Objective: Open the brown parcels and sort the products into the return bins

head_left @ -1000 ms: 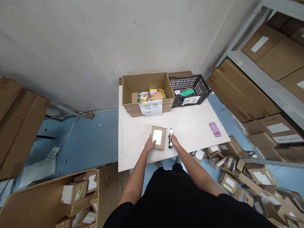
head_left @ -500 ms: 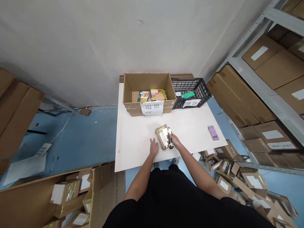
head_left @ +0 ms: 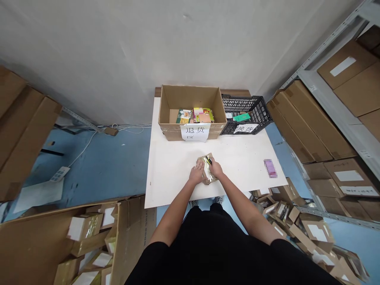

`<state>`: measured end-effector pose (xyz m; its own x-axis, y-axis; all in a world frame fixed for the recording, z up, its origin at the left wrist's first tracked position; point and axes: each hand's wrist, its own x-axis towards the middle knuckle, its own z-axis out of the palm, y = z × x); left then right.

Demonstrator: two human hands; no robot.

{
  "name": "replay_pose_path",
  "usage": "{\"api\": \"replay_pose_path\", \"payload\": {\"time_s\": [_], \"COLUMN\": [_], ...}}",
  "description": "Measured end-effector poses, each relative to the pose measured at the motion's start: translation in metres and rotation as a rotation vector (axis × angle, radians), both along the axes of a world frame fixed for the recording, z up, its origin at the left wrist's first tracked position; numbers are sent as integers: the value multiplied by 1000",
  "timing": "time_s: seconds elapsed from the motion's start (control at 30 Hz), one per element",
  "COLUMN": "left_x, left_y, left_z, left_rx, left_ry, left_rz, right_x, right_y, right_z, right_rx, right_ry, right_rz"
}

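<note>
- My left hand (head_left: 196, 174) lies flat on the left side of a small parcel (head_left: 207, 174), pressing it down on the table (head_left: 169, 174).
- The parcel is a squat brown cardboard packet wrapped in shiny clear tape that catches the light; it sits near the table's front edge, about midway across, turned a little askew.
- My right hand (head_left: 216, 169) is closed round a utility knife (head_left: 208, 160) with a yellow and black body, and its tip rests on the top of the parcel.
- The two hands are close together, one on each side of the parcel.
- The table top is a smooth, matt white board, rectangular.
- At the back of it stands an open cardboard box (head_left: 192, 113), plain brown and stiff-walled, with colourful flat packets in the bottom and a white paper sign (head_left: 195, 132) taped to the front.
- Touching its right side is a black plastic crate (head_left: 246, 114) with lattice walls, a green item inside and its own paper label.
- A small blurred pink thing (head_left: 270, 168) lies well apart near the table's right edge.
- Small labelled cartons (head_left: 299, 221) lie heaped on the blue floor to my right, below grey metal shelving (head_left: 335, 114) full of large brown boxes.
- To my left a big open carton (head_left: 74, 241) holds more small parcels.
</note>
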<state>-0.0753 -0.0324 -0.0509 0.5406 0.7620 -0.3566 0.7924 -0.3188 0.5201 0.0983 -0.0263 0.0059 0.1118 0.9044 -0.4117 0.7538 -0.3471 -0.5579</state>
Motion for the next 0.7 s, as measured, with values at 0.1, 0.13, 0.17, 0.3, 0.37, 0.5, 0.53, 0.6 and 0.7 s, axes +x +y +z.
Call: {"api": "replay_pose_path", "payload": {"time_s": [0.1, 0.13, 0.17, 0.3, 0.37, 0.5, 0.53, 0.6, 0.7], "left_x": [-5, -6, -7, -9, -10, -10, -10, -8, -7], "left_y": [-3, -3, -3, -3, -2, -1, -1, -1, -2], "left_z": [-1, -1, -1, -1, -1, 0, 1, 3, 6], "left_rx": [28, 33, 35, 50, 59, 46, 43, 43, 48], "left_ry": [-2, 0, 0, -33, -37, -13, -14, -15, 15], "left_rz": [-3, -4, -6, 0, -3, -12, -8, 6, 17], "right_x": [-13, -15, -16, -9, -5, -3, -3, 0, 13], "right_y": [3, 1, -1, -12, -19, -40, -47, -61, -78], "right_z": [-1, -1, -1, 3, 5, 2, 0, -3, -5], "right_rx": [-7, -14, -23, -90, -134, -171, -167, -170, -226], "right_ry": [-103, -120, -132, -172, -187, -185, -176, -146, -79], "right_rz": [74, 103, 132, 195, 194, 181, 163, 111, 51]}}
